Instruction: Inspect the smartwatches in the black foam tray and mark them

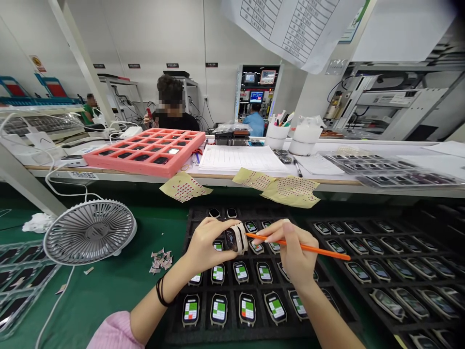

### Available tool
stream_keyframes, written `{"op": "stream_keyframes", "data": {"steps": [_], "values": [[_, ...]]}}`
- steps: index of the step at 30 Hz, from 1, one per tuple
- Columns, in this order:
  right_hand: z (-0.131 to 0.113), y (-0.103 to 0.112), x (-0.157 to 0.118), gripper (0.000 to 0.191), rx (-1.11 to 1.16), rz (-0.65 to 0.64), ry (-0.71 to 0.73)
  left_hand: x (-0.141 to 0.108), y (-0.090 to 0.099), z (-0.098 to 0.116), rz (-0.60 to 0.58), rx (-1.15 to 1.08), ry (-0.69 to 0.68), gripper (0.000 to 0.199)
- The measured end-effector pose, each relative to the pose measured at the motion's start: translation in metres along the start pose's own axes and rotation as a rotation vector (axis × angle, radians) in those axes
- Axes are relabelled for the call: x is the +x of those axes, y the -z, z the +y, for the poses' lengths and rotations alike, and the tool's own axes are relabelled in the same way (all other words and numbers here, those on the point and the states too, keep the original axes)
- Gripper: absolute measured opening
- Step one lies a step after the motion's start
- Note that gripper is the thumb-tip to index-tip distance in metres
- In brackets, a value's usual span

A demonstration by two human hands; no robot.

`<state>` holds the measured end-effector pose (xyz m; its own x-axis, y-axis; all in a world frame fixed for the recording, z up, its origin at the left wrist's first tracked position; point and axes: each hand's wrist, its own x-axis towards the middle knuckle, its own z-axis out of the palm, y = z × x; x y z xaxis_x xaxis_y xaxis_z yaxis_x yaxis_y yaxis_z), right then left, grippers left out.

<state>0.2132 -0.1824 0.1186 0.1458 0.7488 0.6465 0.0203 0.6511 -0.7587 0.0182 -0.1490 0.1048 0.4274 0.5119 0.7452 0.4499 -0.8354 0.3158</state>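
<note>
My left hand (pixel 208 245), with a black band at its wrist, grips a beige-cased watch (pixel 236 239) by its edges, turned side-on above a black foam tray (pixel 207 333). Between the fingers of my right hand (pixel 294 249) is an orange stick (pixel 323 251), its thin tip touching or very close to the side of the watch. Below both hands, several watches lie in the tray's compartments, many with green and white screens, such as one watch (pixel 218 309) in the front row.
A white fan (pixel 92 231) stands left on the green mat, beside small paper scraps (pixel 160 261). Another watch tray (pixel 366 286) lies right. The shelf ahead holds a pink foam tray (pixel 136 167), papers (pixel 241 158) and a pen cup (pixel 277 134). People sit beyond it.
</note>
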Motion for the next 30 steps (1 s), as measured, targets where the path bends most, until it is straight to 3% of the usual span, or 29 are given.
{"op": "stream_keyframes", "data": {"steps": [9, 13, 18, 30], "values": [[0.0011, -0.0022, -0.0007, 0.046, 0.006, 0.011, 0.021, -0.0005, 0.0002, 0.0004, 0.032, -0.003, -0.045, 0.051], [0.0043, -0.0026, -0.0019, 0.045, -0.052, -0.012, 0.096, -0.0006, 0.0014, -0.0010, 0.037, 0.009, -0.060, 0.053], [0.0024, -0.0015, -0.0025, 0.044, -0.048, -0.035, 0.156, -0.0003, 0.0020, 0.0037, -0.019, 0.005, 0.019, 0.052], [-0.0001, -0.0037, -0.0069, 0.044, 0.013, -0.061, 0.139, 0.0001, 0.0020, 0.0059, -0.017, -0.010, 0.018, 0.053]]}}
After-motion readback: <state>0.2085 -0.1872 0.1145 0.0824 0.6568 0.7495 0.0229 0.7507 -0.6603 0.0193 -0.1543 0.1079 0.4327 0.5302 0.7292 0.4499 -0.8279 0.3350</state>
